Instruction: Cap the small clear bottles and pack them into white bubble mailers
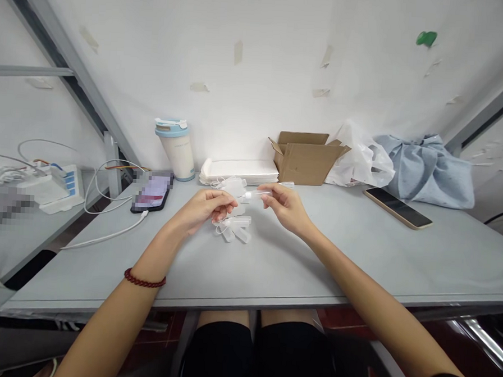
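Note:
A small clear plastic tube with a white end (255,195) lies level between my two hands, above the table. My right hand (286,206) is closed round its right end with thumb and fingertips. The fingers of my left hand (214,205) are pinched together just left of the white end; something thin may be between them, but it is too small to make out. On the table below is a small pile of translucent flat plastic pieces (236,230) with thin white loops. A similar pile (231,183) lies behind my left hand, partly hidden.
At the back stand a cup with a blue lid (176,151), a stack of white envelopes (239,170), an open cardboard box (306,160), a white plastic bag (360,160) and a blue cloth bag (432,170). Phones lie left (152,192) and right (398,208), with cables (105,239) at left.

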Demonstrator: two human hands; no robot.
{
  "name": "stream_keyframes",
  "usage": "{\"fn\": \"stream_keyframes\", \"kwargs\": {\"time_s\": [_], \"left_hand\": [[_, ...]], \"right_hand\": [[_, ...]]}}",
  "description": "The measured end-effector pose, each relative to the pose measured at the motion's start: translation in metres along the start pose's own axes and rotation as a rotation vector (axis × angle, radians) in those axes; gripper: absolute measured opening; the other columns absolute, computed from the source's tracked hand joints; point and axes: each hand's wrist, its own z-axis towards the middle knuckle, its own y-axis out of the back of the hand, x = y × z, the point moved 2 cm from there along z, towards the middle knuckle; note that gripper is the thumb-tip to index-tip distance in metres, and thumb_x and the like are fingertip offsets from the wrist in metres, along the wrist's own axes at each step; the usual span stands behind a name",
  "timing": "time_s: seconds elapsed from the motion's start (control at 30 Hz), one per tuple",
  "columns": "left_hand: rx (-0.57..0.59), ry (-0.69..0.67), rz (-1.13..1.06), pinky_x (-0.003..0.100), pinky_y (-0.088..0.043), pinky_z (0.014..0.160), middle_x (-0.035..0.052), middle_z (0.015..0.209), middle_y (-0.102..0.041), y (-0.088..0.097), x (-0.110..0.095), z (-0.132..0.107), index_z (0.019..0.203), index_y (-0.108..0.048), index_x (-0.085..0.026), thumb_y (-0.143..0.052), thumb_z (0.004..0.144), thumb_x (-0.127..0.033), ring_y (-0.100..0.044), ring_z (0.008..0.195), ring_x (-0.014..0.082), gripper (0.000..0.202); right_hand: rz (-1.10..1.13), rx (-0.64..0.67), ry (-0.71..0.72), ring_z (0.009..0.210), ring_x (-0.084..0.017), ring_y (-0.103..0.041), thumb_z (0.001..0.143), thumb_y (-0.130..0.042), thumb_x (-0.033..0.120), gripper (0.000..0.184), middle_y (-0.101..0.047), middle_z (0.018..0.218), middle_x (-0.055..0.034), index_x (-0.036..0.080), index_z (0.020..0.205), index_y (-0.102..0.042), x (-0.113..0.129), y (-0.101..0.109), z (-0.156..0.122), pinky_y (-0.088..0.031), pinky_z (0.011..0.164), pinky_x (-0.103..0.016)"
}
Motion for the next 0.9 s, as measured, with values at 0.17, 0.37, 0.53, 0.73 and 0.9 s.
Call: {"fn": "stream_keyframes", "kwargs": {"time_s": [0.17,0.37,0.53,0.73,0.9], "left_hand": [[0.035,-0.006,0.012,0.018,-0.029,0.041,-0.0004,0.062,-0.055,-0.0006,-0.0001,-0.0003,0.072,-0.065,-0.013,-0.059,0.076,-0.030,-0.041,0.045,0.0045,0.019],[0.043,-0.008,0.001,0.019,-0.029,0.041,-0.0003,0.063,-0.055,-0.0013,-0.0001,0.0003,0.073,-0.066,-0.013,-0.060,0.076,-0.031,-0.041,0.045,0.0048,0.019],[0.040,-0.005,0.000,0.019,-0.029,0.041,0.0000,0.063,-0.056,-0.0022,-0.0006,0.0001,0.073,-0.066,-0.013,-0.060,0.076,-0.030,-0.041,0.045,0.0047,0.018],[0.053,-0.004,0.009,0.019,-0.029,0.041,0.0006,0.063,-0.056,-0.0012,-0.0002,0.0000,0.074,-0.066,-0.013,-0.059,0.076,-0.029,-0.041,0.046,0.0049,0.018],[0.057,0.000,0.022,0.019,-0.029,0.041,0.0011,0.064,-0.056,-0.0027,-0.0001,0.0001,0.074,-0.066,-0.013,-0.060,0.076,-0.031,-0.041,0.046,0.0052,0.020]], "right_hand": [[0.072,0.021,-0.047,0.055,-0.011,-0.046,0.082,-0.052,0.030,0.025,-0.055,0.060,0.0012,0.015,0.100,-0.062,0.0001,0.0002,-0.0001,-0.037,0.054,-0.025],[0.085,0.035,-0.056,0.058,-0.012,-0.048,0.082,-0.051,0.030,0.024,-0.053,0.059,0.0015,0.015,0.098,-0.062,0.0005,0.0005,0.0003,-0.037,0.056,-0.026],[0.102,0.031,-0.058,0.061,-0.012,-0.051,0.081,-0.051,0.030,0.024,-0.053,0.060,0.0016,0.016,0.097,-0.062,0.0002,0.0019,0.0006,-0.038,0.058,-0.026],[0.080,0.052,-0.048,0.060,-0.012,-0.050,0.082,-0.050,0.030,0.024,-0.053,0.059,0.0018,0.015,0.097,-0.062,0.0014,0.0025,0.0011,-0.037,0.056,-0.025],[0.055,0.082,-0.039,0.058,-0.011,-0.049,0.082,-0.050,0.030,0.025,-0.051,0.058,0.0024,0.014,0.096,-0.062,0.0003,0.0019,0.0009,-0.037,0.057,-0.025]]}}
